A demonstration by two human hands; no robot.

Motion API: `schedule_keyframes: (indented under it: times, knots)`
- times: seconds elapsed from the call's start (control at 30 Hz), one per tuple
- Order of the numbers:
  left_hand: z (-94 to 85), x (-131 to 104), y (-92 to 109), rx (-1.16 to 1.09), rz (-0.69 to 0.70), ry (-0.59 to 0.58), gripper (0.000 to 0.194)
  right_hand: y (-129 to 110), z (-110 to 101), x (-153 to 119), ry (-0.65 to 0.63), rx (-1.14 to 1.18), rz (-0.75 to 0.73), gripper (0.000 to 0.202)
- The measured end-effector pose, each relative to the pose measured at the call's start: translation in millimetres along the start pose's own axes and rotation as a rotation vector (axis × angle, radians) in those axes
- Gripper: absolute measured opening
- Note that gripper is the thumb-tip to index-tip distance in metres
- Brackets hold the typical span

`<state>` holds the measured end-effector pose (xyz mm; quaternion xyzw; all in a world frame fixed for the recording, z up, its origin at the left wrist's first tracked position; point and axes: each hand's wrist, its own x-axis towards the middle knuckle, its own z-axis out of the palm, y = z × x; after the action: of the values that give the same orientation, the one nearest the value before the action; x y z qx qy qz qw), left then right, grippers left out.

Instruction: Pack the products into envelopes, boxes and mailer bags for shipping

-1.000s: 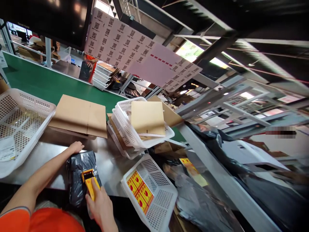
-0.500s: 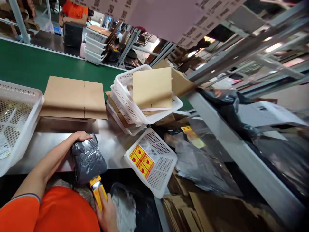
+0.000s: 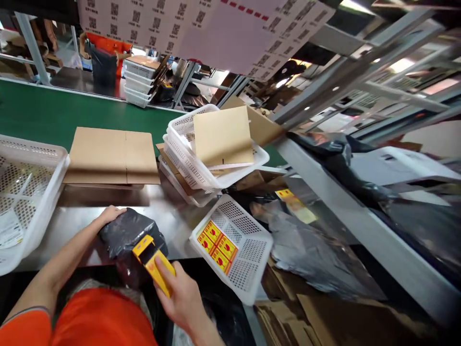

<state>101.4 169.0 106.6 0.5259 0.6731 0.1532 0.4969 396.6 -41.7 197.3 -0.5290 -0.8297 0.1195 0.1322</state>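
A dark, shiny plastic-wrapped package (image 3: pixel 131 230) is at the front edge of the metal table (image 3: pixel 169 221). My left hand (image 3: pixel 112 215) grips its upper left corner, with the fingers partly hidden. My right hand (image 3: pixel 176 288) is wrapped round a yellow handheld tool (image 3: pixel 156 266), whose wide head lies over the package's lower right part. Whether the tool touches the package I cannot tell. Behind the package lies a flat brown cardboard box (image 3: pixel 111 156).
White baskets stand at the left (image 3: pixel 54 192) and stacked at centre (image 3: pixel 190 163). Another basket (image 3: pixel 248 254) holds red-and-yellow stickers (image 3: pixel 218 247). A metal rail (image 3: pixel 334 211) slants down the right side. Beyond the green belt (image 3: pixel 32 108), a person (image 3: pixel 108 45) holds a dark package.
The package has tilted and turned, and its near end has risen. My right hand has moved up and right, bringing the yellow tool over the package. My left hand has shifted slightly left.
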Motion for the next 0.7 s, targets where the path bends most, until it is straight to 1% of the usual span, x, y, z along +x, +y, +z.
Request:
schedule_keyframes:
  times: [0.03, 0.1, 0.13, 0.2, 0.23, 0.27, 0.3, 0.33, 0.37, 0.4, 0.43, 0.47, 0.53, 0.6, 0.63, 0.7]
  knots:
    - [-6.7, -6.8, 3.0, -0.018, 0.038, 0.054, 0.04, -10.2, -12.6, 21.5, -0.088, -0.042, 0.032, 0.062]
    - [-22.0, -26.2, 8.7, -0.078, 0.111, 0.14, 0.048, -31.6, -33.1, 67.7, -0.248, -0.114, 0.103, 0.062]
    - [-28.7, -39.5, 10.1, -0.115, 0.173, 0.165, 0.051, -42.2, -41.3, 91.0, -0.312, -0.139, 0.132, 0.063]
    - [-35.7, -72.0, 8.9, -0.114, 0.356, 0.194, 0.056, -61.6, -54.7, 133.6, -0.396, -0.161, 0.148, 0.064]
    - [-34.5, -89.1, 6.9, -0.056, 0.448, 0.212, 0.062, -69.7, -60.0, 151.4, -0.42, -0.165, 0.138, 0.064]
    - [-29.9, -105.3, 5.0, 0.045, 0.507, 0.235, 0.074, -76.5, -64.6, 166.1, -0.437, -0.17, 0.12, 0.062]
    - [-22.4, -119.3, 3.9, 0.172, 0.513, 0.26, 0.092, -81.7, -68.4, 177.8, -0.45, -0.176, 0.102, 0.06]
    - [-13.0, -130.4, 4.3, 0.3, 0.467, 0.283, 0.11, -85.4, -71.5, 186.7, -0.461, -0.183, 0.084, 0.058]
    - [-2.7, -138.2, 6.3, 0.414, 0.392, 0.3, 0.126, -87.7, -74.0, 193.2, -0.47, -0.19, 0.07, 0.056]
    - [7.1, -142.7, 9.9, 0.513, 0.311, 0.312, 0.135, -88.9, -76.0, 197.8, -0.476, -0.197, 0.063, 0.055]
    - [15.5, -144.7, 14.5, 0.598, 0.233, 0.33, 0.14, -89.0, -77.5, 200.7, -0.481, -0.199, 0.058, 0.054]
    - [21.8, -144.8, 19.7, 0.667, 0.168, 0.351, 0.141, -88.3, -78.7, 201.8, -0.486, -0.199, 0.059, 0.054]
    - [26.8, -142.9, 29.6, 0.743, 0.094, 0.385, 0.137, -83.3, -79.4, 197.0, -0.501, -0.197, 0.069, 0.054]
    - [23.2, -141.9, 37.3, 0.745, 0.069, 0.372, 0.134, -70.9, -76.2, 177.8, -0.5, -0.201, 0.07, 0.055]
    - [19.3, -142.2, 40.2, 0.729, 0.06, 0.352, 0.134, -61.0, -72.3, 161.9, -0.481, -0.205, 0.065, 0.056]
    - [9.8, -143.0, 44.1, 0.68, 0.049, 0.32, 0.136, -34.2, -59.0, 119.4, -0.41, -0.203, 0.051, 0.056]
